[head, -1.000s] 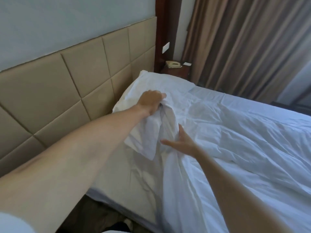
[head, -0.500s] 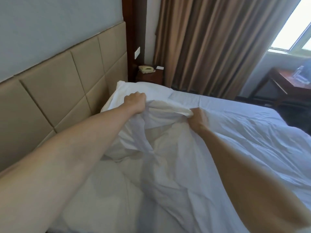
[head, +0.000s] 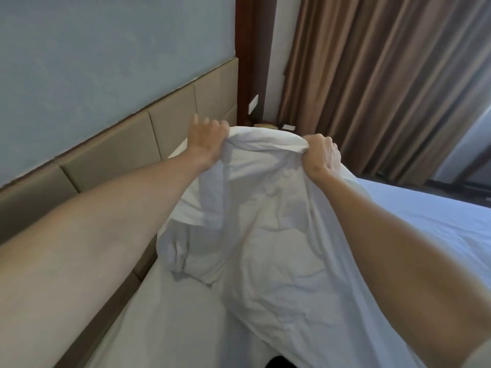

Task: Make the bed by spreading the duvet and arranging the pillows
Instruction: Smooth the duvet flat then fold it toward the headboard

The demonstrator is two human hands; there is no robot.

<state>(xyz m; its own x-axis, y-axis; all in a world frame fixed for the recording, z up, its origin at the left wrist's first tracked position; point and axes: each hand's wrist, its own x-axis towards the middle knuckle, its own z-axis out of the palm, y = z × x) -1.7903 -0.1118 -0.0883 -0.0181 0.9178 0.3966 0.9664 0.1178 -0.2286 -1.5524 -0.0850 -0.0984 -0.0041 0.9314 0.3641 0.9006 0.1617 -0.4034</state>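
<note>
Both hands raised mid-frame, gripping top edge of white duvet. Left hand fisted on bunched edge at left; right hand clenched on edge at right. Duvet hangs between them, draping down centre onto bed. Pillow partly visible behind, against beige padded headboard at left. Brown curtain upper right.
</note>
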